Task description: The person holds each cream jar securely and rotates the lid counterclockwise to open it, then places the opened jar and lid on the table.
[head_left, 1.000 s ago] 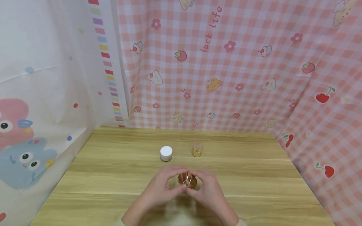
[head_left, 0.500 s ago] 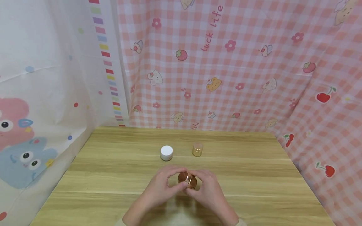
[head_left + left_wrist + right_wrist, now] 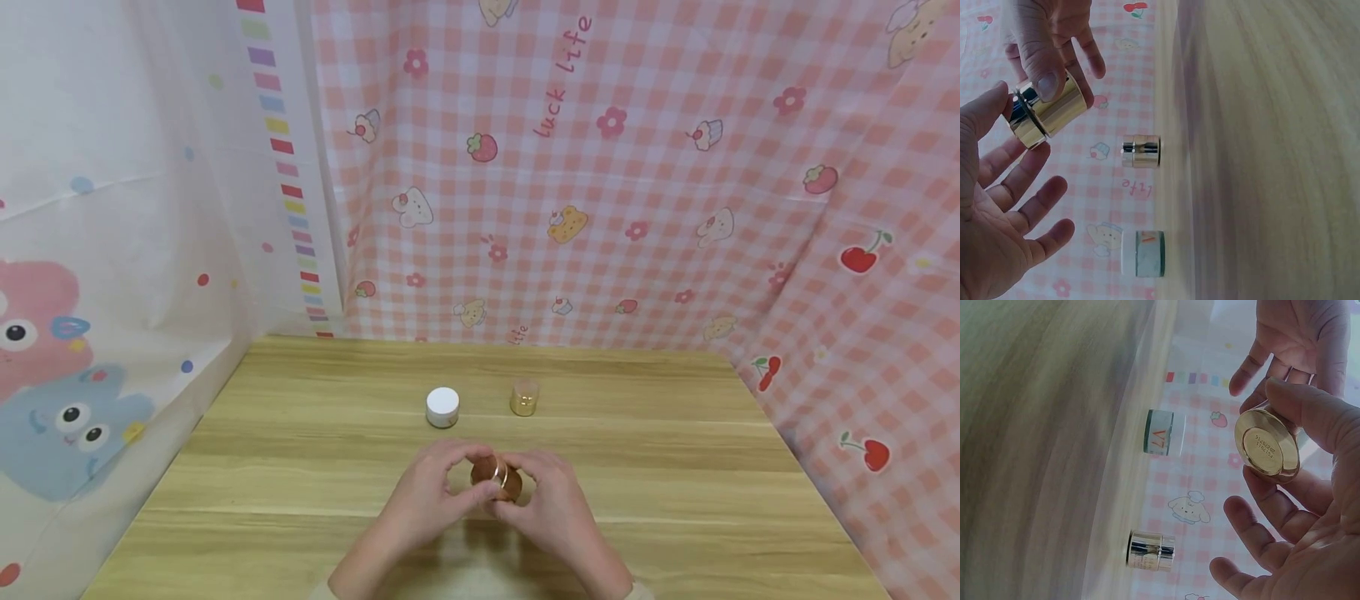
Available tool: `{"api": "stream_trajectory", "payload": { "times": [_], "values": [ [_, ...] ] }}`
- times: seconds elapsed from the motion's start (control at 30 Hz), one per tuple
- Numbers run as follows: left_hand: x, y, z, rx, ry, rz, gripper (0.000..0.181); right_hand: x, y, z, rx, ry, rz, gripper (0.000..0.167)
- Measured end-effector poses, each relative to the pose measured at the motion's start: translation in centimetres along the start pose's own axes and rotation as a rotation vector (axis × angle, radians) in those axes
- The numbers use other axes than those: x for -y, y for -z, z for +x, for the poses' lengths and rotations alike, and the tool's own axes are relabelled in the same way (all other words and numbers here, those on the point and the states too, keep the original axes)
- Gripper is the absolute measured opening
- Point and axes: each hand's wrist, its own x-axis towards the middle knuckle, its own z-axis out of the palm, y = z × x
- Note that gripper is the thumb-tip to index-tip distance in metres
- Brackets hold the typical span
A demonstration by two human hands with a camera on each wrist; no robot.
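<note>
A small shiny gold cosmetic jar (image 3: 510, 485) is held off the table between both hands, lying tilted on its side. My left hand (image 3: 429, 496) pinches its lid end (image 3: 1026, 130) between thumb and fingers. On the other end, my right hand (image 3: 551, 500) grips the jar's body with thumb and fingers. Its round base (image 3: 1266, 450), with small printed text, faces the right wrist camera. A dark seam shows between lid and body in the left wrist view; whether the lid is loose I cannot tell.
A white-lidded jar (image 3: 442, 407) with an orange "V7" mark stands upright beyond the hands on the wooden table (image 3: 300, 450). To its right stands another small gold jar (image 3: 524, 398). Patterned cloth (image 3: 600, 175) hangs at the back and both sides.
The left thumb and index fingertip have shifted slightly on the gold jar's lid end, the thumb a little up and right, the index a little left. The right hand stays in place.
</note>
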Motion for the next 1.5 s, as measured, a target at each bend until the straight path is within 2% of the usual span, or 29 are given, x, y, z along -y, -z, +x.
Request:
{"api": "stream_trajectory", "payload": {
  "times": [0.13, 0.27, 0.4, 0.53, 0.7, 0.97, 1.23, 1.5],
  "values": [
    [0.0, -0.1, 0.0, 0.000, 0.028, 0.005, 0.030, 0.0, 0.0, 0.1, 0.008, -0.012, 0.004, 0.042],
    [0.1, 0.0, -0.1, 0.011, 0.018, 0.027, 0.045, -0.1, 0.0, 0.1, 0.016, -0.023, 0.005, 0.043],
    [0.3, 0.5, -0.3, 0.031, -0.043, 0.046, 0.059, -0.1, 0.1, 0.2, 0.022, -0.036, 0.000, 0.044],
    [0.4, 1.1, -0.4, 0.066, -0.120, 0.056, 0.059, -0.2, 0.3, 0.1, 0.023, -0.022, -0.015, 0.048],
    [0.3, 1.2, -0.3, 0.089, -0.137, 0.070, 0.054, -0.2, 0.3, 0.2, 0.037, -0.011, -0.025, 0.051],
    [0.2, 1.0, -0.1, 0.063, -0.151, 0.081, 0.051, -0.2, 0.3, 0.1, 0.028, 0.023, -0.043, 0.050],
    [0.4, 0.6, -0.1, 0.014, -0.159, 0.095, 0.049, -0.2, 0.2, 0.1, 0.014, 0.023, -0.034, 0.051],
    [0.3, 0.2, -0.2, -0.012, -0.143, 0.098, 0.042, -0.3, 0.1, 0.1, 0.006, 0.024, -0.024, 0.047]
  ]
}}
